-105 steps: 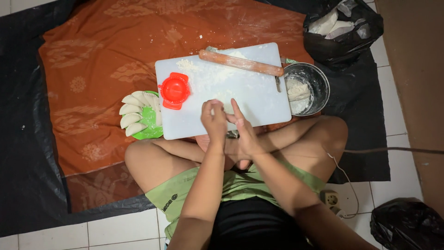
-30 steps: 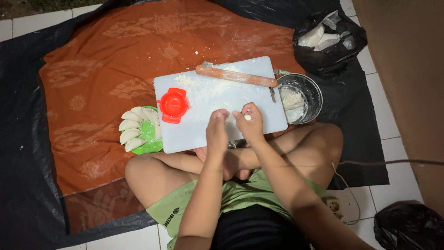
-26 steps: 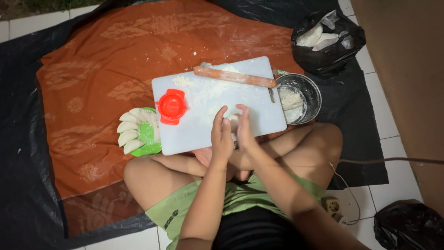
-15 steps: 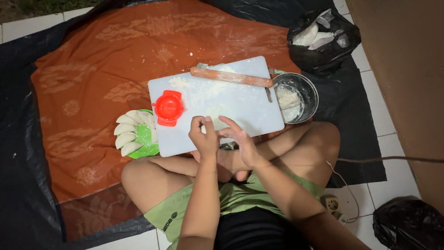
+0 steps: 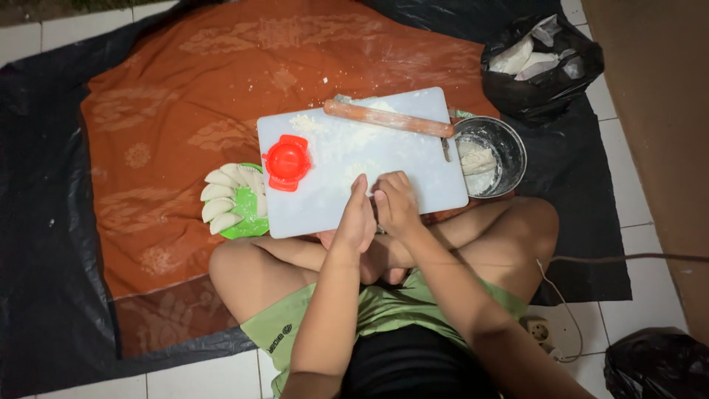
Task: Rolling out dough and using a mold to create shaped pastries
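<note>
Black bag (image 5: 543, 66) of white packets beyond board (image 5: 413, 185); left hand (image 5: 357, 219), right hand (image 5: 397, 205) together, grip unclear.

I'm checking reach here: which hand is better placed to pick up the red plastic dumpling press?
Probably the left hand: the red plastic dumpling press lies on its side of the white cutting board, while the right hand sits farther away.

I see both forearms reaching forward from the lap, converging. Left hand (image 5: 356, 219) on edge, fingers straight and together, thumb side up. Right hand (image 5: 396, 205) just beside it, fingers curled under, knuckles up. Legs crossed.
</note>
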